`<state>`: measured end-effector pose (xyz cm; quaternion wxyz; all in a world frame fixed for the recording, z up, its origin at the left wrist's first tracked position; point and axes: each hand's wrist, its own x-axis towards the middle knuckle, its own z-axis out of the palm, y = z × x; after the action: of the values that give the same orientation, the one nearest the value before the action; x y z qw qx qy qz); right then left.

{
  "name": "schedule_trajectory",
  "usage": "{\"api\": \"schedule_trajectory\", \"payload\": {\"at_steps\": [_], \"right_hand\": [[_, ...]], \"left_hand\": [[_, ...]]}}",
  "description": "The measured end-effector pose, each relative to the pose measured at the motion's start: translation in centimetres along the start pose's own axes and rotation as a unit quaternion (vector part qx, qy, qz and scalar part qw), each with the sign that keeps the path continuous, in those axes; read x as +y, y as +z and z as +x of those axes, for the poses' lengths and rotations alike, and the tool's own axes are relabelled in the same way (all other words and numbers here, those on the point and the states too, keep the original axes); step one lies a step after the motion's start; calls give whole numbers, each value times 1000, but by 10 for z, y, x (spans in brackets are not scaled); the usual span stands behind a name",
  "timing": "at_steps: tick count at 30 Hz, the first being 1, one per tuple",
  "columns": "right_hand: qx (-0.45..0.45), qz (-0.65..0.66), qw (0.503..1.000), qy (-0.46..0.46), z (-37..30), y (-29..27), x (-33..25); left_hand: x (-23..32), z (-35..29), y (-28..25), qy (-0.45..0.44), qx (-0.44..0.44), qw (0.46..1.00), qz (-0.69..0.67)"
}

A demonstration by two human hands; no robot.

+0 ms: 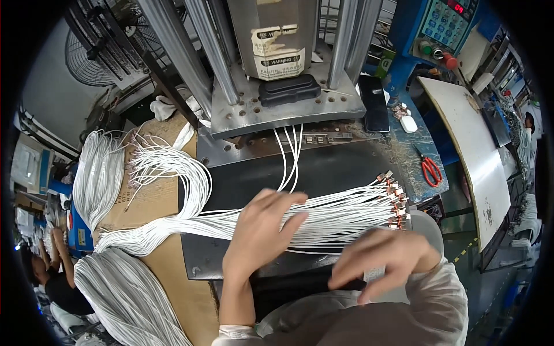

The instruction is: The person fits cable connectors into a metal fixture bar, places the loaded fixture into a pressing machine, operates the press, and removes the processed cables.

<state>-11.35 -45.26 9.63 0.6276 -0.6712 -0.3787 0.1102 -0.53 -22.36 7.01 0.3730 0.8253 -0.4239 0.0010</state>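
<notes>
My left hand (262, 230) is above the middle of a bundle of white cables (340, 216), its thumb apart from its fingers and no grip on anything visible. Whether it touches the cables cannot be told. Several thin white cables (295, 155) run from under the press's upper plate (288, 118) down to behind this hand. My right hand (384, 262), slightly blurred, hovers near the front edge of the black work surface (231, 259). Its fingers are bent and apart, with nothing seen between them. Small metal connectors (398, 205) tip the bundle's right end.
Thick coils of white cable (124, 294) lie at left, beside cardboard (156, 202). Steel posts (210, 49) hold the press. At right are red-handled cutters (429, 170), a black phone (374, 104) and a blue control box (444, 29). Another person (57, 282) works at far left.
</notes>
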Motion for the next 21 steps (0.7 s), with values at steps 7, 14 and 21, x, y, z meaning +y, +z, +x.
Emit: {"api": "schedule_trajectory", "payload": {"at_steps": [7,14,21], "right_hand": [[217,-289,921,146,40,-70,68],[130,-344,914,170,29,-68,91],[134,-351,905,199,25,-65,89]], "left_hand": [[-54,22,29,50,-15,986,160],[-102,11,-20,37,26,963,264],[-42,0,-20,10,-159,982,103]]}}
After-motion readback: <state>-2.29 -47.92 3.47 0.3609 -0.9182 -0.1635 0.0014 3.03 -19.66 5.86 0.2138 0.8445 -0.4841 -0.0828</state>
